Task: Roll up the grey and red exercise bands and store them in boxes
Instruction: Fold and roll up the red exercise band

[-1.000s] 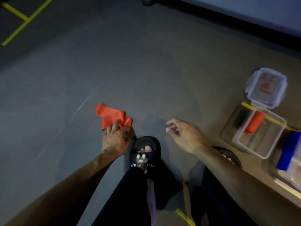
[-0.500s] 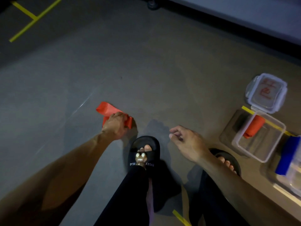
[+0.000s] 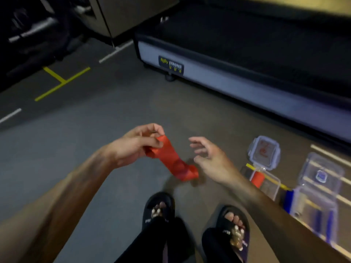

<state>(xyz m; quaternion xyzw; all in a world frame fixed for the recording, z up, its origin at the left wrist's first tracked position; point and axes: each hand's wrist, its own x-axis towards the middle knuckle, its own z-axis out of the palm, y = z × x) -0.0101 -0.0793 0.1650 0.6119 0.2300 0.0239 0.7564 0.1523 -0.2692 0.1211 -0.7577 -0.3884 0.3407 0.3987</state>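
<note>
Slippers sit nearest you; above them your left hand pinches one end of the red band, your right hand spread, empty. Loose tail may twist, spoiling your roll. Boxes wait right.

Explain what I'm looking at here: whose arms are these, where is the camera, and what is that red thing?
There is no machine. A person wears one camera on the head, looking down at their own arms and sandalled feet. The left hand pinches one end of a loose red exercise band, which hangs down unrolled. The right hand is open beside it, holding nothing. On the floor at right stands an open clear box with a rolled red band inside, its lid lying behind it, and a second clear box next to something blue.
</note>
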